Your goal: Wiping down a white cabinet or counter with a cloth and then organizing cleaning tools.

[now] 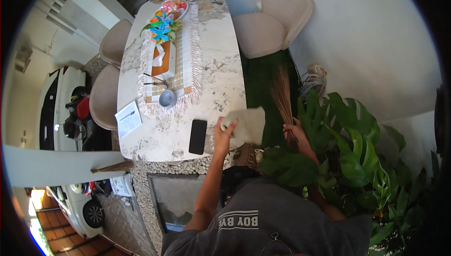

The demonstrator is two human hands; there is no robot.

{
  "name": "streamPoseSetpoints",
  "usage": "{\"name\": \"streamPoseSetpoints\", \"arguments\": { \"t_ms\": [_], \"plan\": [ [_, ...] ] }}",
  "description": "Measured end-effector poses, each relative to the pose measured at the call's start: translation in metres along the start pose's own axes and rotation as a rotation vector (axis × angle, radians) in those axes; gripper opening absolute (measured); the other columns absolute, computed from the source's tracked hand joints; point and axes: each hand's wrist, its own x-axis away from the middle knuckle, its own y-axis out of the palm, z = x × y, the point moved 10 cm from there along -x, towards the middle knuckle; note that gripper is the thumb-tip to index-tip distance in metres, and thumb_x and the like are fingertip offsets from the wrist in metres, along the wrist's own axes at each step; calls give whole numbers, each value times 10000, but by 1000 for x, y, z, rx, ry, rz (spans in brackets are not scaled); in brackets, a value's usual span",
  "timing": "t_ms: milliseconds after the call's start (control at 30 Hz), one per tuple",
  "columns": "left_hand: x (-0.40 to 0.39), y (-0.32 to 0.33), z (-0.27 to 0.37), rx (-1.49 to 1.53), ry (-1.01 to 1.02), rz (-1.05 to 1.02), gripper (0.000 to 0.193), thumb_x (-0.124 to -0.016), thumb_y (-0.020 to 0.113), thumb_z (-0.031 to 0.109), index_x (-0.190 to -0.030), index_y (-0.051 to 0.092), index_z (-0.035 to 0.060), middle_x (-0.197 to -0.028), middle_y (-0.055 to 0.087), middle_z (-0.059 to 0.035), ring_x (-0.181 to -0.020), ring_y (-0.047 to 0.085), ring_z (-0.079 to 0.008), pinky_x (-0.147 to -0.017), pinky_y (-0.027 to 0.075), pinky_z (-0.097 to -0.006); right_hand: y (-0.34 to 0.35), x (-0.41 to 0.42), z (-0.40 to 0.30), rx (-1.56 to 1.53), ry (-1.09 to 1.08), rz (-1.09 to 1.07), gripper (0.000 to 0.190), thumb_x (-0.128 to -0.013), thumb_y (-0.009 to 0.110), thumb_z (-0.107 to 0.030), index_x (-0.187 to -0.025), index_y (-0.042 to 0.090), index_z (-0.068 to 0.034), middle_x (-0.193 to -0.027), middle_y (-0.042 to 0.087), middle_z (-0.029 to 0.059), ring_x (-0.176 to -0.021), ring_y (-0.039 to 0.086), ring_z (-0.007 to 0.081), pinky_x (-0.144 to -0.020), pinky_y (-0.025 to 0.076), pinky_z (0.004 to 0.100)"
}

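My left hand (225, 132) grips a pale cloth (251, 124) by its near side, over the right front corner of the marble-patterned table (225, 80). The cloth hangs partly past the table's edge and looks slightly blurred. Off to the right, my right hand (296, 132) is closed around the bound end of a stick broom (282, 97). The broom's thin bristles fan away from me over a dark green surface (257, 76). Close to my left hand, a black smartphone (198, 137) lies flat on the tabletop.
Large monstera leaves (352, 125) crowd my right arm. A beige chair (264, 32) stands right of the table. A fringed runner (195, 62) bears a tissue box (172, 60), artificial flowers (161, 29) and a grey-blue dish (167, 98). A printed sheet (128, 118) lies at the left edge.
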Motion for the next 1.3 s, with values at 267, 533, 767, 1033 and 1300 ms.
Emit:
{"name": "streamPoseSetpoints", "arguments": {
  "t_ms": [267,533,767,1033,1300],
  "plan": [
    [-114,-68,25,-42,145,603,867,-786,725,301,-1368,191,-56,-1384,250,-220,-1290,268,-288,-1066,237,-386,27,-27,-57,-74,12,-45,623,-791,626,-61,-1286,248,-48,-739,564,142,-541,564,211,-463,492,361],
    [-161,-19,-15,-212,285,508,422,-898,579,294,-1112,518,-63,-1097,554,-171,-978,510,-216,-896,376,-335,82,-99,-82,-312,388,-259,247,-794,632,-230,-930,515,-60,-807,627,234,-578,618,277,-556,547,384],
    [-197,103,-112,-147,-558,-72,769,-830,370,709,-895,614,-18,-755,655,-105,-717,606,-197,-711,473,-350,130,-137,-115,-41,358,-454,219,-838,578,-270,-900,559,-61,-840,652,212,-613,640,277,-596,547,366],
    [-201,128,-168,21,-800,-227,550,-822,488,625,-829,555,79,-641,567,-68,-547,575,-181,-480,455,-303,171,-124,-111,194,558,-620,370,-896,481,-353,-1035,565,-20,-901,655,155,-744,659,265,-637,547,355],
    [-222,121,-161,788,-699,206,410,-882,450,414,-876,598,31,-734,644,-117,-577,610,-249,-467,497,-324,211,-141,-155,685,823,-971,521,-914,440,-497,-1249,416,-99,-976,632,154,-680,658,264,-570,542,356]
  ]
}}
